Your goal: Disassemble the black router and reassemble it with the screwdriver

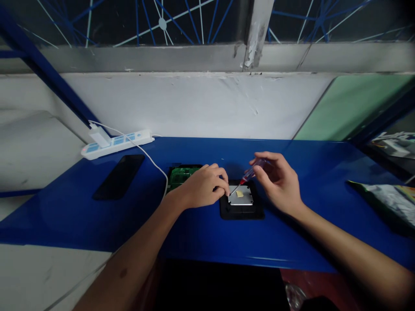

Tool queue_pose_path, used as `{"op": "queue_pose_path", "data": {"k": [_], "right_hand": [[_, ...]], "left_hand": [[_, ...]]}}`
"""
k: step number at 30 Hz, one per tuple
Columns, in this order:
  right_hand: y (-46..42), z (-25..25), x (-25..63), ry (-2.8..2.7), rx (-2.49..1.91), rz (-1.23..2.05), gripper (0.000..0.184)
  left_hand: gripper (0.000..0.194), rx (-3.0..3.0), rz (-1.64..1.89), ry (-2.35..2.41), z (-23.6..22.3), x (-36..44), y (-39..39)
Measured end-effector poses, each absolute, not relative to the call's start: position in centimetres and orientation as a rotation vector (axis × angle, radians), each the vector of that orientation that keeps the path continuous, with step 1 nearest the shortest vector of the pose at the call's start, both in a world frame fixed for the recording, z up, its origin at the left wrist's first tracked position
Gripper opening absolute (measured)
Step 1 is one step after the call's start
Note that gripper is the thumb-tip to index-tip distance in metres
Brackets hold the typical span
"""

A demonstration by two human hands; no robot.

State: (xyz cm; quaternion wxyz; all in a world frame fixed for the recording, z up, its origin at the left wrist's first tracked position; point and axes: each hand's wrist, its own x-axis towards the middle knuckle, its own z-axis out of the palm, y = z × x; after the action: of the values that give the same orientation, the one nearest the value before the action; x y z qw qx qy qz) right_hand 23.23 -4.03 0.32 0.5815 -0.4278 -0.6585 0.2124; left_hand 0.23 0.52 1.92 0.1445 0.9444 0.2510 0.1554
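Observation:
My right hand (280,181) is closed around the clear handle of a screwdriver (249,174) with a red collar. Its shaft slants down to the left, and the tip meets the left edge of a silver metal plate (243,199). That plate lies in a black plastic housing (243,214) and has a small yellowish pad (239,194) on it. Bent over the housing's left side, my left hand (209,185) has its fingertips close to the screwdriver tip. Whatever those fingers pinch, if anything, is too small to make out. Behind the left hand lies a green circuit board (181,175), partly covered.
A black phone (119,177) lies on the blue table (201,242) at left. Beyond it, a white power strip (119,143) holds a plugged charger, whose white cable (151,157) runs toward the circuit board. A shiny packet (385,203) rests at the right edge.

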Motion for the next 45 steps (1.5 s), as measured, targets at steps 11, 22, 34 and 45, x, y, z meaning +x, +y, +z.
{"op": "queue_pose_path", "data": {"k": [11,22,34,45], "right_hand": [[-4.01,0.16,23.24,-1.521,-0.997,0.514,0.028],[-4.12,0.14,23.22,-1.558,-0.98,0.509,0.028],[-4.34,0.43,23.06,-1.579,-0.985,0.44,0.028],[-4.28,0.3,23.06,-1.577,-0.981,0.505,0.03]], "left_hand": [[0.036,2.732,0.442,0.73,1.87,0.18,0.54],[0.037,2.737,0.423,0.74,1.85,0.16,0.59],[0.039,2.712,0.44,0.731,2.13,0.14,0.43],[0.039,2.711,0.446,0.729,2.03,0.16,0.51]]}}
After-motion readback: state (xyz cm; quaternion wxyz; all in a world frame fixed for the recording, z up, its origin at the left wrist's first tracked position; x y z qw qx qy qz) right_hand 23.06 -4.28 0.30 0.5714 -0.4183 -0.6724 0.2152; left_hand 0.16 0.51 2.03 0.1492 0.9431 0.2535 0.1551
